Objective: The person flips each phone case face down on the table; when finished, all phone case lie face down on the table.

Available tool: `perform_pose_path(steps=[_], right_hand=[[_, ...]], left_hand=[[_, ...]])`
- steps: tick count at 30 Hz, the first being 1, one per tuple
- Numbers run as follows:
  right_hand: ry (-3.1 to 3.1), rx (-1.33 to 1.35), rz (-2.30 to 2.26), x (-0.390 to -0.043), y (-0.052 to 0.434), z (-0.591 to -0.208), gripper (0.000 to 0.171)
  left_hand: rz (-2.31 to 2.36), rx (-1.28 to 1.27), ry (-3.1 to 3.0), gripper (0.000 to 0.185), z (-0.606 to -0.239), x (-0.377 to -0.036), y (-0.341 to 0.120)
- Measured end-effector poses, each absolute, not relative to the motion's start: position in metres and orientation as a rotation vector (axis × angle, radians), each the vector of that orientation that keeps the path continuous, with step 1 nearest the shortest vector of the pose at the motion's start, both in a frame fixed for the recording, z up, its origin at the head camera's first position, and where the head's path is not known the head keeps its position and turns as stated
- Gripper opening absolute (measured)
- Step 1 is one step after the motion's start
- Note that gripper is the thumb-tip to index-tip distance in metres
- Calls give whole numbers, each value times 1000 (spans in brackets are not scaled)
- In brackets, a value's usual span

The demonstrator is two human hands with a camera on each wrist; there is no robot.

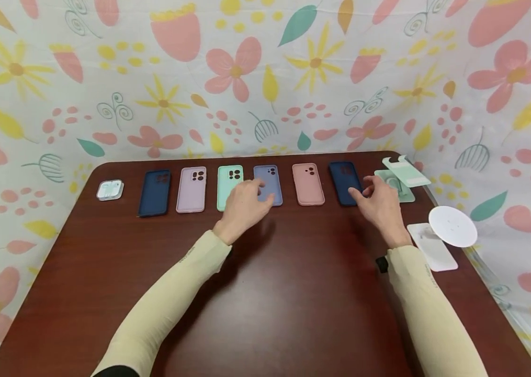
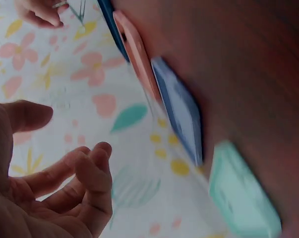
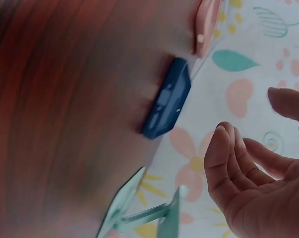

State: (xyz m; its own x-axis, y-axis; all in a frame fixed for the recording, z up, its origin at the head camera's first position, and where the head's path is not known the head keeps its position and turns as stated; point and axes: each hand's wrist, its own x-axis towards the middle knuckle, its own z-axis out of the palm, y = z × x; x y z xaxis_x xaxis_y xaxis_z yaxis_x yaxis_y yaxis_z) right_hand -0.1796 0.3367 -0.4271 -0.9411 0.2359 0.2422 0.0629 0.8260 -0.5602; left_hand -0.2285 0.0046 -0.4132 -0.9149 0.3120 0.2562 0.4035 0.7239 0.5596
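Observation:
Several phone cases lie in a row along the table's back. My left hand (image 1: 246, 203) hovers over the mint case (image 1: 225, 183) and the periwinkle case (image 1: 273, 195), fingers loosely bent and thumb apart. Nothing is between those fingers in the left wrist view. At the right, my right hand (image 1: 382, 207) is over the edge of a dark blue case (image 1: 342, 180), thumb and fingers spread apart with only air between them. Between the two hands lies a pink case (image 1: 307, 186). The right wrist view also has the dark blue case (image 3: 169, 101) flat on the table.
A lilac case (image 1: 191, 196) and another dark blue case (image 1: 154, 196) lie further left, beyond them a small clear square box (image 1: 110, 190). On the right stand a green folding stand (image 1: 406, 172) and a white stand with a round top (image 1: 453, 226). Floral cloth hangs behind the table.

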Motion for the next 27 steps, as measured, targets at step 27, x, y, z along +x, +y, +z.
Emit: perform_pose_path(steps=[27], right_hand=[[-2895, -393, 898, -209, 385, -454, 41]], left_hand=[[-1239, -665, -3078, 48, -481, -287, 200]])
